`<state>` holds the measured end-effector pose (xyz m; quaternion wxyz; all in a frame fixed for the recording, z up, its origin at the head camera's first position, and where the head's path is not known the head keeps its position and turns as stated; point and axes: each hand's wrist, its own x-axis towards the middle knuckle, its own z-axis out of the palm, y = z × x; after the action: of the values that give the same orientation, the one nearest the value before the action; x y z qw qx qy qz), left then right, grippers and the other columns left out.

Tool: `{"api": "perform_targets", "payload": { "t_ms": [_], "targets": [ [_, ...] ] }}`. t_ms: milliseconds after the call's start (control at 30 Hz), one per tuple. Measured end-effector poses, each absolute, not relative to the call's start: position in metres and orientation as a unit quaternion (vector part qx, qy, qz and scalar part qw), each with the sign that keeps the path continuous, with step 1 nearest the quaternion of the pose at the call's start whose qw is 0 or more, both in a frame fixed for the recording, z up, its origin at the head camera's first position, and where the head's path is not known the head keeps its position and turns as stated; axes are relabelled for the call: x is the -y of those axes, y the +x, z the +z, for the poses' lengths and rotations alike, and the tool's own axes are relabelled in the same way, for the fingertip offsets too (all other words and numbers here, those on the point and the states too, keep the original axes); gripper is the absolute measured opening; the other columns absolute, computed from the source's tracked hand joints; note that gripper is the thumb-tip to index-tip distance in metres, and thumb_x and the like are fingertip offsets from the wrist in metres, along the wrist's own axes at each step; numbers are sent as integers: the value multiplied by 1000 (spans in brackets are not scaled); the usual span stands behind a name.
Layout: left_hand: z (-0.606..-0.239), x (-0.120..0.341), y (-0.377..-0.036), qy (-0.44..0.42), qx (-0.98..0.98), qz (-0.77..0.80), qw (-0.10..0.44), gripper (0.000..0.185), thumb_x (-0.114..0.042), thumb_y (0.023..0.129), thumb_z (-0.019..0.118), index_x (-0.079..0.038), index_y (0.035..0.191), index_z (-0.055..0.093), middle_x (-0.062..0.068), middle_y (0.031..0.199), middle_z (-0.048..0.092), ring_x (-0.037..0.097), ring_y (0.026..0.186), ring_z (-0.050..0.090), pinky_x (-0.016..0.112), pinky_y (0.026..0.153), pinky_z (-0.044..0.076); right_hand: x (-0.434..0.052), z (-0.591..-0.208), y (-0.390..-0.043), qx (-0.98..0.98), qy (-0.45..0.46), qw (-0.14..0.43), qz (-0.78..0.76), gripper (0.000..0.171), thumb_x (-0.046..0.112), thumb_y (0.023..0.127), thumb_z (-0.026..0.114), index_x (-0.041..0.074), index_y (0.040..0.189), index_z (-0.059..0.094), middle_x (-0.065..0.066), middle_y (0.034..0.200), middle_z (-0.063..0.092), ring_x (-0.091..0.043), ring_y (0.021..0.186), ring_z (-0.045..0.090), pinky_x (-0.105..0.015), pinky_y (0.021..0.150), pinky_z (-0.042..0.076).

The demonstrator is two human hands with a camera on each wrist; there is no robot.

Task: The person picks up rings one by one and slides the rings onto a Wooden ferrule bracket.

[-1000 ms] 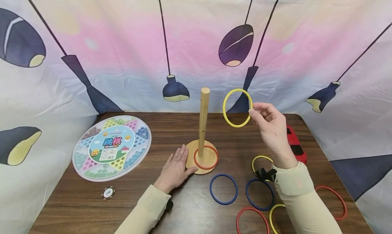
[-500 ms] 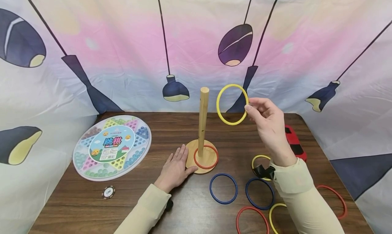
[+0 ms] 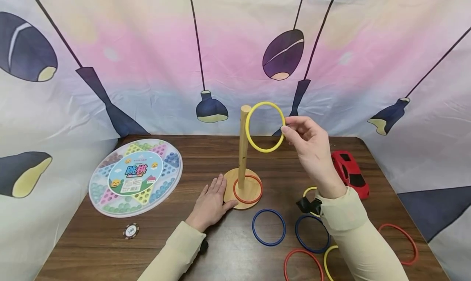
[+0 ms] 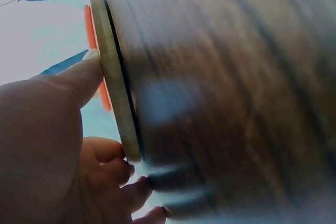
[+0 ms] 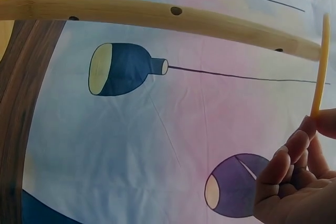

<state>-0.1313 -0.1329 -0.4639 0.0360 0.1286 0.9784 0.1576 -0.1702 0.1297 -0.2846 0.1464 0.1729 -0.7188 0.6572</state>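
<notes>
In the head view my right hand (image 3: 308, 150) pinches the right side of a thin yellow ring (image 3: 265, 151) between thumb and fingertips. The ring is held up on edge, its left side overlapping the top of an upright wooden post (image 3: 243, 154). Seen from the right wrist, the yellow ring (image 5: 321, 72) appears edge-on right at the post's tip. My left hand (image 3: 209, 205) lies at the left edge of the round wooden base (image 3: 232, 176), fingers extended and thumb (image 4: 84, 74) on top. A red ring (image 3: 248, 202) lies on the base around the post.
Blue rings (image 3: 269, 244), a red ring (image 3: 303, 250), a yellow ring (image 3: 325, 260) and others lie at front right. A red toy car (image 3: 351, 174) stands beyond my right forearm. At left are a Chinese checkers set (image 3: 136, 176) and a poker chip (image 3: 131, 231).
My right hand has carried the yellow ring leftward, from well right of the post to its top. The left hand has stayed on the base.
</notes>
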Motion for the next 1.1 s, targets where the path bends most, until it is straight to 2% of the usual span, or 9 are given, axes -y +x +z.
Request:
{"api": "perform_targets", "payload": {
  "t_ms": [200, 533, 933, 1100],
  "targets": [
    [-460, 132, -133, 127, -979, 157, 37, 86, -56, 94, 53, 3, 151, 28, 18, 158, 21, 33, 145, 22, 52, 114, 22, -126, -280, -172, 707, 185, 145, 667, 23, 15, 93, 68, 4, 113, 66, -7, 88, 62, -22, 80, 53, -26, 68, 48],
    [-464, 131, -129, 133, -977, 163, 34, 85, -55, 94, 54, 4, 150, 29, 19, 157, 23, 34, 144, 24, 53, 114, 23, -121, -281, -173, 716, 187, 137, 658, 24, 12, 94, 65, -2, 113, 63, -6, 85, 60, -19, 77, 53, -24, 65, 47],
    [-466, 131, -129, 129, -978, 160, 29, 85, -56, 94, 53, 4, 150, 29, 19, 157, 23, 34, 144, 23, 52, 114, 23, -117, -276, -177, 726, 199, 130, 646, 24, 16, 95, 65, 0, 113, 64, -6, 88, 61, -23, 78, 55, -23, 65, 46],
    [-465, 132, -130, 127, -979, 158, 29, 85, -56, 94, 53, 4, 150, 29, 19, 158, 23, 33, 144, 23, 53, 114, 23, -117, -275, -179, 728, 198, 127, 644, 24, 16, 95, 65, 1, 113, 64, -6, 88, 61, -19, 76, 54, -23, 64, 45]
  ]
}}
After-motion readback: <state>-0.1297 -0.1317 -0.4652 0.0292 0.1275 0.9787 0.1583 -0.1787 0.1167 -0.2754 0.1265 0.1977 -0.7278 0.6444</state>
